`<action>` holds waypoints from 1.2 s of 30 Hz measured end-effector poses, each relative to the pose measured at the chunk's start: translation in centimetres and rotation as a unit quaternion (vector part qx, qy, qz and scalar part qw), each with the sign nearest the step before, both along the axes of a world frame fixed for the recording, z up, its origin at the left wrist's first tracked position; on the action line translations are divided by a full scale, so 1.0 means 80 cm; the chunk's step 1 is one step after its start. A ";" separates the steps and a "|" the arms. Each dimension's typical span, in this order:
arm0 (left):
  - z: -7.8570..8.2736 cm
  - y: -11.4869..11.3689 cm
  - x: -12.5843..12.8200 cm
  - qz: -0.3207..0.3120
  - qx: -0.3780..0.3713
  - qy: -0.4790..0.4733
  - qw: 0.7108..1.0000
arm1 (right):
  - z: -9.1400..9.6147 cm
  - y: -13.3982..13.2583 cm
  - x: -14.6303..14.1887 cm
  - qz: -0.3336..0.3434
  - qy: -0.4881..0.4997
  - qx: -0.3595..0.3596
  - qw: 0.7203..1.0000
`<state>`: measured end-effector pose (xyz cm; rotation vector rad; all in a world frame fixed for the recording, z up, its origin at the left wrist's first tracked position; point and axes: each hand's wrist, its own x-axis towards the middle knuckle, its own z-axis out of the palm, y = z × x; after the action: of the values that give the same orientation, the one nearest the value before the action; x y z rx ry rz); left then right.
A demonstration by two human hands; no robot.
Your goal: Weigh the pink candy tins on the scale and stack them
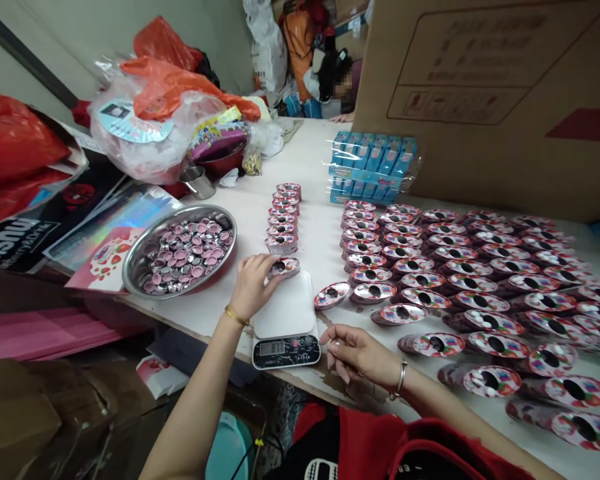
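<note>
Head view: the left hand [253,285] pinches a small printed tin [284,267] at the far edge of the digital scale [286,323] on the tabletop [314,167]. The right hand [357,355] rests loosely curled and empty beside the scale.

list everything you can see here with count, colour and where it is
scale: one, white with black display, near table edge
packet on scale: one, red and silver
packet column: one short row, behind the scale
packet rows: many, red and silver, right half of table
metal bowl: one, silver, holding small pink-silver caps, left
metal cup: one, behind the bowl
blue boxes: one wrapped pack, centre back
cardboard box: one, brown, right back
plastic bags: several, red, orange, clear, left back
left hand: on the packet
right hand: beside the scale
</note>
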<state>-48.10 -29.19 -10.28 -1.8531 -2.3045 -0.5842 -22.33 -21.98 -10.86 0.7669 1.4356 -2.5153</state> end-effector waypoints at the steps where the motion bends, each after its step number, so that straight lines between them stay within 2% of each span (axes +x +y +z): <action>1: -0.003 0.012 -0.011 0.004 0.001 0.006 1.000 | -0.002 -0.001 0.002 0.001 -0.001 0.001 1.000; 5: -0.017 0.046 -0.041 0.015 -0.006 0.031 0.999 | -0.009 0.001 0.015 -0.012 -0.006 0.003 1.000; 8: -0.022 0.052 -0.032 0.044 0.022 0.033 0.998 | -0.015 0.005 0.026 -0.030 -0.007 0.000 1.000; 10: -0.020 0.051 -0.007 0.031 0.039 0.007 0.999 | -0.020 0.007 0.031 -0.039 -0.008 -0.004 0.999; 11: -0.019 0.051 0.011 0.006 0.035 -0.010 0.999 | -0.023 0.008 0.033 -0.041 -0.008 -0.006 0.999; 14: -0.016 0.054 0.072 -0.087 -0.029 -0.048 0.995 | -0.032 0.007 0.035 -0.042 -0.014 -0.002 0.999; 16: -0.015 0.058 0.104 -0.108 -0.071 -0.058 0.990 | -0.038 0.006 0.036 -0.042 -0.023 0.007 0.999; 18: -0.009 0.059 0.118 -0.111 -0.074 -0.068 0.989 | -0.043 0.006 0.038 -0.042 -0.032 0.019 0.998; 20: 0.007 0.052 0.113 -0.110 -0.043 -0.075 0.990 | -0.048 0.007 0.042 -0.042 -0.040 0.030 0.998; 22: 0.028 0.037 0.093 -0.103 -0.011 -0.075 0.992 | -0.052 0.008 0.044 -0.042 -0.045 0.040 0.997; 24: 0.045 0.017 0.068 -0.091 -0.009 -0.069 0.993 | -0.056 0.011 0.044 -0.038 -0.050 0.048 0.997; 26: 0.051 -0.001 0.047 -0.075 -0.030 -0.062 0.995 | -0.058 0.012 0.038 -0.032 -0.053 0.052 0.997; 30: 0.034 -0.023 0.028 -0.063 -0.076 -0.081 0.992 | -0.058 0.011 0.018 -0.014 -0.062 0.065 0.996; 33: 0.019 -0.034 0.025 -0.046 -0.032 -0.123 0.991 | -0.055 0.007 0.003 -0.009 -0.071 0.083 0.994; 34: 0.015 -0.039 0.023 -0.021 -0.002 -0.147 0.989 | -0.054 0.006 -0.001 -0.007 -0.072 0.090 0.993; 36: 0.006 -0.055 0.018 0.073 0.054 -0.220 0.971 | -0.051 0.003 -0.009 0.006 -0.071 0.103 0.992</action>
<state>-46.70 -33.62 -9.81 -1.6134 -2.5766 -1.1733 -23.03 -21.71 -14.91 0.9469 1.6611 -2.2764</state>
